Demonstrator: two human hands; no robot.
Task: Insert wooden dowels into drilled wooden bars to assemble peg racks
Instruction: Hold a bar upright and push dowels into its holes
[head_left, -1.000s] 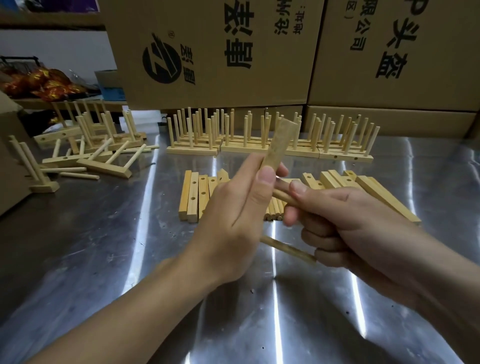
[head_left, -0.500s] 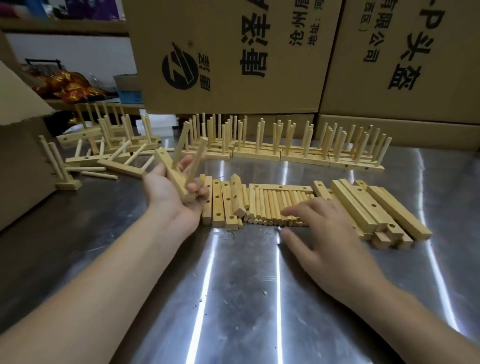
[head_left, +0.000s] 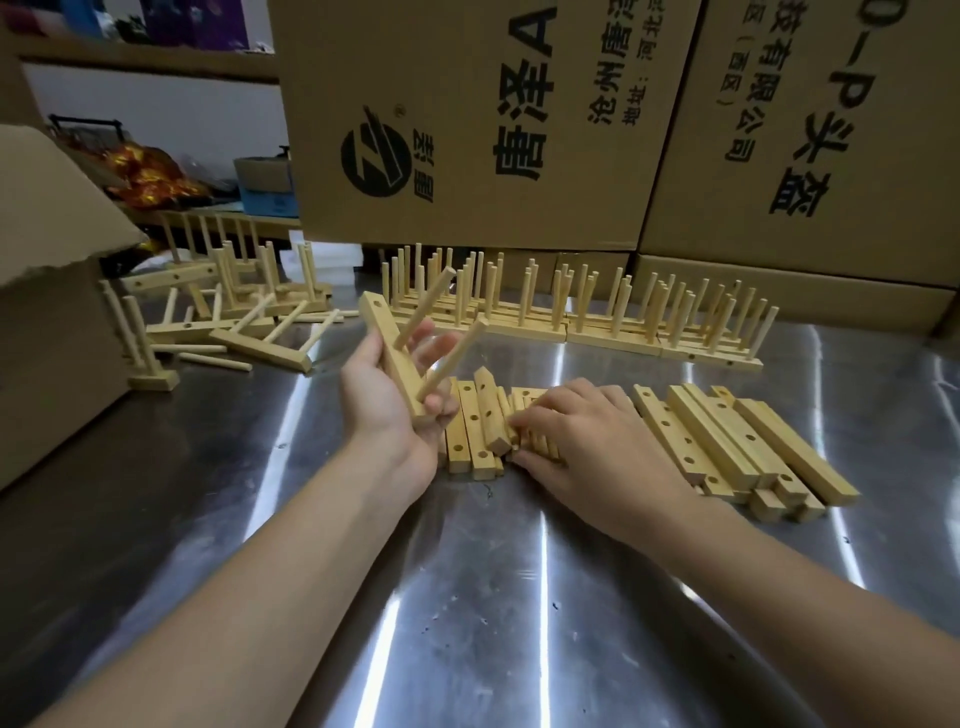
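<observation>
Grips a drilled bar (head_left: 388, 343) (two dowels (head_left: 428, 304) already seated) in the curled left hand (head_left: 384, 410), raised over the table (head_left: 467, 597) middle. Rests the right hand (head_left: 587, 436) on loose dowels (head_left: 537, 446) there, fingers bent; grasp unclear.

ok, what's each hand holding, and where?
Left hand grips the two-dowel bar by its lower end. Right hand rests on the loose dowels; any pinch is hidden.

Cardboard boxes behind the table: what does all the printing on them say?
"唐泽A": large, sideways, on the left cardboard box.
"沧州唐泽": same box, cut off at the top.
"地址:河北": same box, smaller, cut off.
"有限公司": right cardboard box.
"(西区)": same box, small.
"P头盔": same box, large.
Two characters beside the round logo: too unclear to read.
</observation>
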